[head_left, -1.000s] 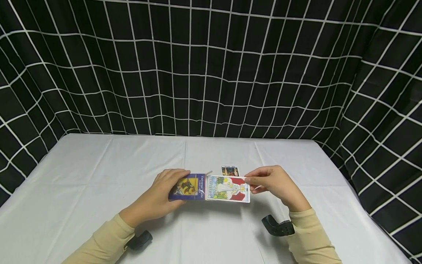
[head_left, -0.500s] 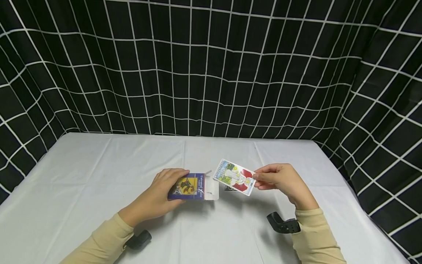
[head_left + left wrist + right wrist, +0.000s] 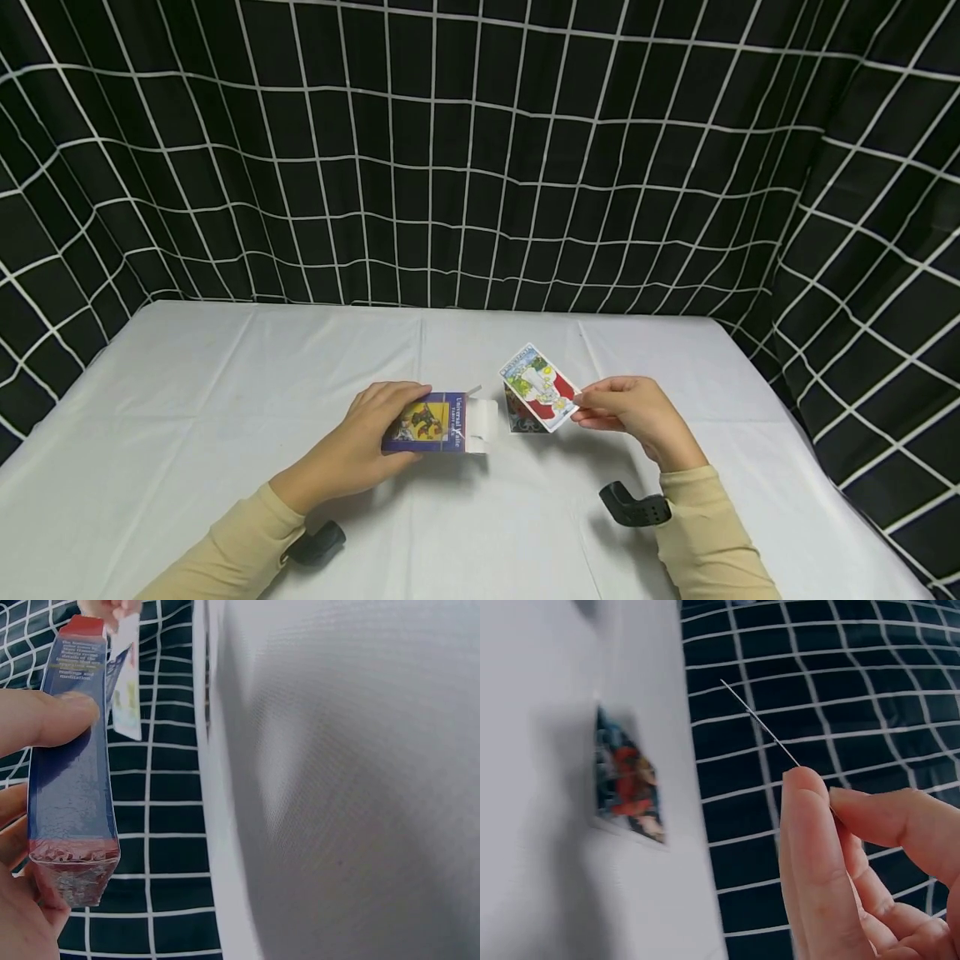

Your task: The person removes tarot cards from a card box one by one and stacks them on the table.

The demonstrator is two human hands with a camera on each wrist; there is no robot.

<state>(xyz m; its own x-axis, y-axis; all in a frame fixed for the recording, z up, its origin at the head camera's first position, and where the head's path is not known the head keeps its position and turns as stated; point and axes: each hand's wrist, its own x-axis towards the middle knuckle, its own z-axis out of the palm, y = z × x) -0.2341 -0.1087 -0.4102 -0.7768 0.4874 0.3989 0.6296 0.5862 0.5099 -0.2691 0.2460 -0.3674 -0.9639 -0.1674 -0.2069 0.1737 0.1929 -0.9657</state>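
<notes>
My left hand (image 3: 366, 446) grips a blue tarot card box (image 3: 426, 423) with a yellow picture on its front. The box's white end flap (image 3: 480, 425) hangs open toward the right. In the left wrist view the thumb presses the narrow blue side of the box (image 3: 71, 795). My right hand (image 3: 633, 412) pinches one tarot card (image 3: 538, 387) by its lower right corner, tilted, with a red and white figure face up. The right wrist view shows that card (image 3: 759, 721) edge-on between thumb and fingers. Below it another tarot card (image 3: 630, 776) lies on the table, partly covered in the head view.
A white cloth covers the table (image 3: 300, 358). Black curtains with a white grid (image 3: 450, 167) stand behind it and at both sides. A black wrist mount (image 3: 633, 506) sticks out from the right sleeve, another mount (image 3: 318, 544) from the left.
My right hand has drawn the card out of the box's open end, then turned it upright over the card on the table. The left hand and box stay nearly still.
</notes>
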